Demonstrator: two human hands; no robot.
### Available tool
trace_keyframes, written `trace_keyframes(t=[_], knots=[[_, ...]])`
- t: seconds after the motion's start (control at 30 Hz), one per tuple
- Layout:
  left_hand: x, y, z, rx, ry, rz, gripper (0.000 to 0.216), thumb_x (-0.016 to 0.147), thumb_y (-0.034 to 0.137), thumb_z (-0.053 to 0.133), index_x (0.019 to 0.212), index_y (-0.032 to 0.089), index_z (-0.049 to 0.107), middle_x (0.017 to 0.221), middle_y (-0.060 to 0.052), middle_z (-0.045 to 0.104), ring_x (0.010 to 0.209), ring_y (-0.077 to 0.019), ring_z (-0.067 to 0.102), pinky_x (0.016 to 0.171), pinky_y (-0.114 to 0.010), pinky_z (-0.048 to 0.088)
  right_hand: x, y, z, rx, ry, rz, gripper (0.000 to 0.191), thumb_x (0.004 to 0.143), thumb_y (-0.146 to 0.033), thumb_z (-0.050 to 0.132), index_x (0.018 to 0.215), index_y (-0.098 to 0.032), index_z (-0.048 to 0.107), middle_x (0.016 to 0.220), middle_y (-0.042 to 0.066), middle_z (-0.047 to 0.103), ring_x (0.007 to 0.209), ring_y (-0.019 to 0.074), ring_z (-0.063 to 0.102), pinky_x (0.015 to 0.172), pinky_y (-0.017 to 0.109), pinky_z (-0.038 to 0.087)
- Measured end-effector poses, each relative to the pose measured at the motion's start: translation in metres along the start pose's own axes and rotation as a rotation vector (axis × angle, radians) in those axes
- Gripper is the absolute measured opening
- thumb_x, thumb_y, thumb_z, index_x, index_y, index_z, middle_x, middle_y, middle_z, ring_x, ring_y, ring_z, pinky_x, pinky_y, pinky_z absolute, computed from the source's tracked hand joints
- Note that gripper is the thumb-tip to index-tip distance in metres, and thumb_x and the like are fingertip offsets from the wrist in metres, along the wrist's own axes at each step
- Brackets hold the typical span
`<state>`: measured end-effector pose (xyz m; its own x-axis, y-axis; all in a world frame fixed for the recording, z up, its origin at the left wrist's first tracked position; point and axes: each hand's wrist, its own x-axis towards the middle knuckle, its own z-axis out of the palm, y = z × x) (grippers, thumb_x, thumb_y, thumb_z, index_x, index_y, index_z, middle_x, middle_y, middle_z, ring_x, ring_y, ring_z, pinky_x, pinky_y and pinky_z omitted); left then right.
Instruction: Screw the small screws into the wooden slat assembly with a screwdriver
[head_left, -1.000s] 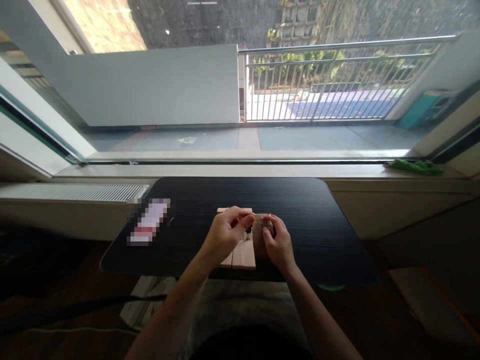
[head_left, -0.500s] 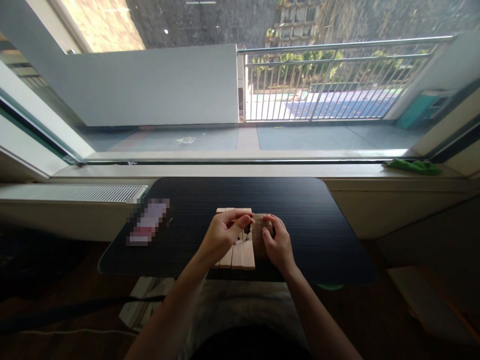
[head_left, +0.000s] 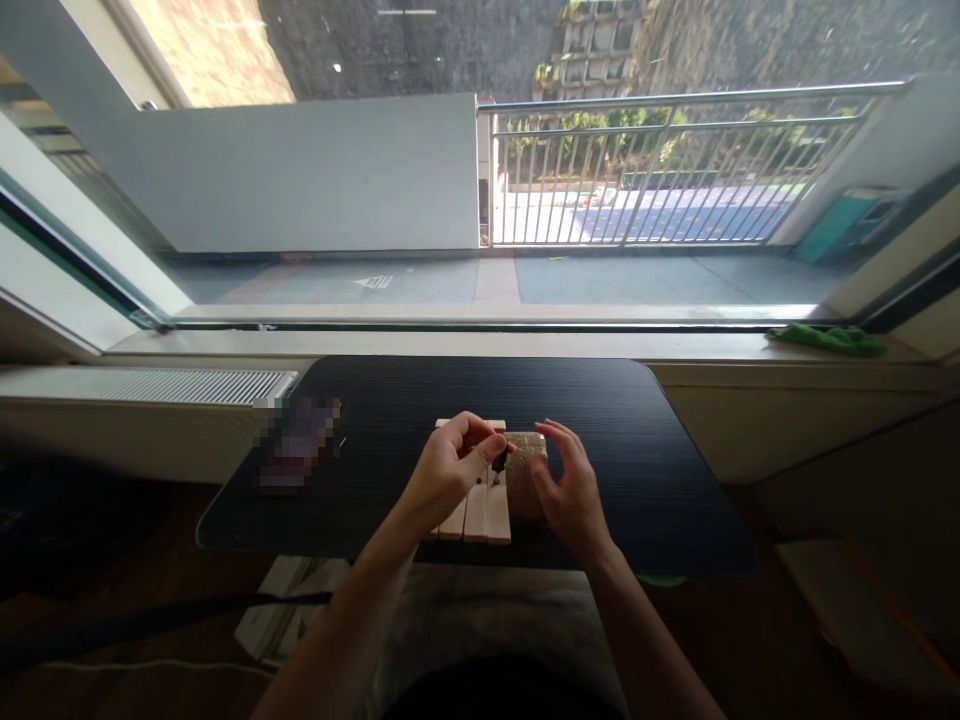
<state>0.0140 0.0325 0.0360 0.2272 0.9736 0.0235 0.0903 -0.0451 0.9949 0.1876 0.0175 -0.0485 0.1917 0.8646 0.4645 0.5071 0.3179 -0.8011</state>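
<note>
Pale wooden slats lie side by side on the dark table, with small dark spots or pieces along their middle. My left hand is over them, thumb and fingertips pinched on a small dark piece whose lower end is close to the slats. Its exact kind is too small to make out. Against the right edge of the slats sits a brown block with a shiny, wrapped-looking surface. My right hand is at the block's right side, fingers apart and curved; whether the thumb touches it I cannot tell.
The dark table has rounded corners and stands against the window sill. A blurred-out flat object lies at the table's left. A green cloth rests on the sill at right. A white radiator is at left.
My right hand has drawn back to the right and spread its fingers, uncovering more of the brown block. My left hand keeps its pinch on the dark piece, almost in place.
</note>
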Motion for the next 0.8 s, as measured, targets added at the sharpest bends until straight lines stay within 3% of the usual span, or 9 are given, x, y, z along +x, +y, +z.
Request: trace_keyframes(t=[0.13,0.23,0.4,0.5,0.57,0.67,0.73,0.8], knots=[[0.001,0.000,0.002,-0.026,-0.017,-0.005,0.043,0.074,0.056,0.075,0.078,0.016,0.061,0.058,0.005,0.056,0.044,-0.0075,0.046,0.043,-0.020,0.037,0.013,-0.044,-0.024,0.192,-0.130,-0.243,0.038,0.091,-0.016,0.056,0.126,-0.026,0.061,0.123,0.009,0.067,0.114,0.0224,0.063,0.099,0.041,0.052],[0.001,-0.002,0.003,-0.046,-0.008,0.009,0.048,0.073,0.062,0.075,0.077,0.016,0.060,0.057,0.004,0.057,0.046,-0.0095,0.052,0.045,-0.021,0.041,0.020,-0.065,-0.026,0.262,-0.233,-0.363,0.029,0.091,-0.012,0.056,0.113,-0.026,0.070,0.115,0.007,0.071,0.107,0.0212,0.067,0.093,0.038,0.054],[-0.004,-0.006,-0.001,0.061,-0.040,0.077,0.045,0.082,0.060,0.067,0.078,0.015,0.067,0.061,0.000,0.063,0.053,-0.0127,0.057,0.051,-0.022,0.045,0.019,-0.066,-0.014,0.240,-0.149,-0.319,0.026,0.089,-0.011,0.063,0.107,-0.026,0.073,0.101,0.004,0.076,0.093,0.0197,0.071,0.084,0.035,0.057],[-0.010,-0.013,-0.014,0.207,0.001,0.143,0.036,0.090,0.051,0.060,0.089,0.017,0.073,0.084,-0.006,0.074,0.076,-0.0191,0.068,0.071,-0.028,0.054,0.017,-0.065,-0.010,0.248,-0.169,-0.351,0.023,0.091,-0.013,0.063,0.105,-0.027,0.075,0.100,0.005,0.076,0.092,0.0193,0.071,0.081,0.034,0.058],[-0.012,-0.024,-0.032,0.371,0.174,0.183,0.030,0.092,0.044,0.055,0.093,0.019,0.072,0.100,-0.008,0.075,0.100,-0.0244,0.068,0.092,-0.035,0.053,0.016,-0.067,-0.008,0.258,-0.216,-0.377,0.022,0.092,-0.016,0.063,0.105,-0.028,0.076,0.099,0.005,0.076,0.090,0.0194,0.071,0.081,0.034,0.058],[-0.012,-0.045,-0.066,0.693,0.622,0.232,0.027,0.091,0.037,0.052,0.100,0.018,0.068,0.123,-0.013,0.067,0.126,-0.0315,0.056,0.114,-0.047,0.037,0.016,-0.068,-0.005,0.268,-0.241,-0.384,0.023,0.093,-0.016,0.063,0.106,-0.028,0.077,0.098,0.005,0.076,0.089,0.0189,0.071,0.080,0.033,0.057],[-0.011,-0.059,-0.086,0.853,0.724,0.112,0.034,0.090,0.038,0.053,0.112,0.015,0.064,0.128,-0.018,0.063,0.133,-0.0340,0.051,0.116,-0.049,0.035,0.016,-0.067,-0.003,0.271,-0.233,-0.372,0.024,0.093,-0.015,0.063,0.106,-0.029,0.077,0.098,0.004,0.076,0.090,0.0184,0.071,0.079,0.031,0.057],[-0.012,-0.070,-0.097,0.967,0.737,-0.064,0.040,0.090,0.040,0.054,0.119,0.014,0.061,0.132,-0.020,0.060,0.134,-0.0356,0.050,0.112,-0.051,0.040,0.017,-0.065,-0.002,0.267,-0.219,-0.346,0.024,0.092,-0.015,0.063,0.105,-0.028,0.077,0.099,0.004,0.076,0.090,0.0185,0.071,0.079,0.031,0.057]])
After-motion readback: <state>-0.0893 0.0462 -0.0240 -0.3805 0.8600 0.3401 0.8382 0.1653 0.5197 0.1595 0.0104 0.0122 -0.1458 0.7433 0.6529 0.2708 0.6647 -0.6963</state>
